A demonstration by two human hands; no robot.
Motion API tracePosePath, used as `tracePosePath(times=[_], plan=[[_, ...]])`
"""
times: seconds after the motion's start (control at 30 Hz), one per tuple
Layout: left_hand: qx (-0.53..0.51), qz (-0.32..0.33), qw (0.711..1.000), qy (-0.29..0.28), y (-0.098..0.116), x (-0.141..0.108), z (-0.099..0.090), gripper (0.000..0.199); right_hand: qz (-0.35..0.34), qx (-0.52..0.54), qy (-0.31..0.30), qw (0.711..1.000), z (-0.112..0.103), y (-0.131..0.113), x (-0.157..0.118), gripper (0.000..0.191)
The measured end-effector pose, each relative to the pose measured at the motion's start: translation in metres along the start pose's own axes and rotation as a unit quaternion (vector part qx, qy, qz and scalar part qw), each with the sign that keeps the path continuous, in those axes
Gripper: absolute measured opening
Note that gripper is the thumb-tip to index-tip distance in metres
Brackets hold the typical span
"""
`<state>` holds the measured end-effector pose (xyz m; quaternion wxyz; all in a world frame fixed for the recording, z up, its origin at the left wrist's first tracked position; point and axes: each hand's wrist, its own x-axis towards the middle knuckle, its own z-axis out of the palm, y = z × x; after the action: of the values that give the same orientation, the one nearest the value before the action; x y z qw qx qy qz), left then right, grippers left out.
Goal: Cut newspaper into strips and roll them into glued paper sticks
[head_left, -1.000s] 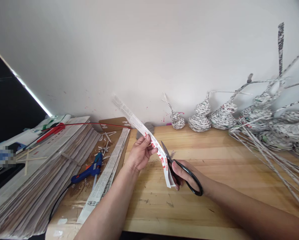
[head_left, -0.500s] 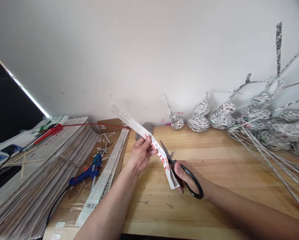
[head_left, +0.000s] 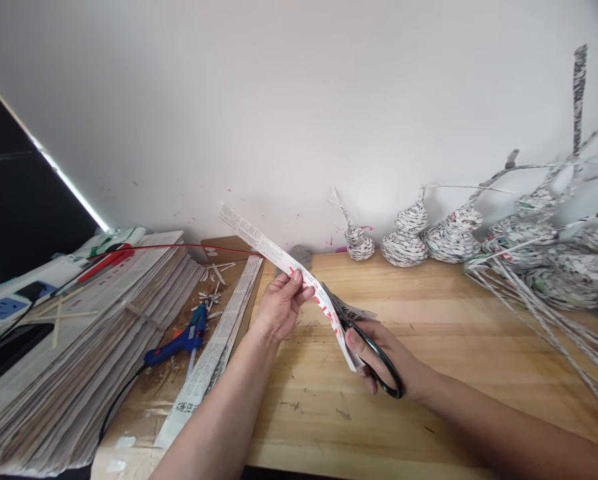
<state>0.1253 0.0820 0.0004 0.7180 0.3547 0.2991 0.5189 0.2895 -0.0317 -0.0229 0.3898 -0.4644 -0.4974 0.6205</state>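
My left hand [head_left: 283, 303] pinches a long newspaper strip [head_left: 259, 241] between thumb and fingers, around its middle. The strip slants from upper left down to lower right, with red characters on its lower half. My right hand [head_left: 379, 350] is closed round the black handles of a pair of scissors [head_left: 391, 373]. Their blades lie along the lower half of the strip, nearly closed. A narrower piece of printed paper [head_left: 361, 313] sticks out to the right of the blades. The strip's lower end hangs by my right fingers.
At left are a newspaper stack [head_left: 129, 320], a power strip [head_left: 9, 307] and a blue glue gun [head_left: 179, 343] on cardboard. More paper strips [head_left: 213, 360] lie beside my left forearm. Woven paper gourds [head_left: 403, 237] line the wall, with long paper rods [head_left: 553, 333] at right.
The scissor blades have closed further along the strip, and a cut piece now pokes out to the right. My left hand keeps its hold. The view has shifted slightly.
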Motion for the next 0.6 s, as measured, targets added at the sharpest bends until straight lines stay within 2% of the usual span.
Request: tracePosePath(times=[0.1,0.3,0.6], plan=[[0.011,0.0,1.0,-0.009,-0.001,-0.002,0.001,0.03,-0.029,-0.027,-0.011,0.999,-0.003,0.0,0.0,0.05],[0.048,-0.06,0.995,-0.058,-0.012,-0.008,0.007,0.034,-0.103,-0.059,-0.043,0.992,-0.005,-0.004,0.0,0.054],[0.054,-0.05,0.996,-0.042,-0.013,-0.006,0.008,0.034,-0.09,-0.032,-0.03,0.995,-0.003,0.003,-0.001,0.064]])
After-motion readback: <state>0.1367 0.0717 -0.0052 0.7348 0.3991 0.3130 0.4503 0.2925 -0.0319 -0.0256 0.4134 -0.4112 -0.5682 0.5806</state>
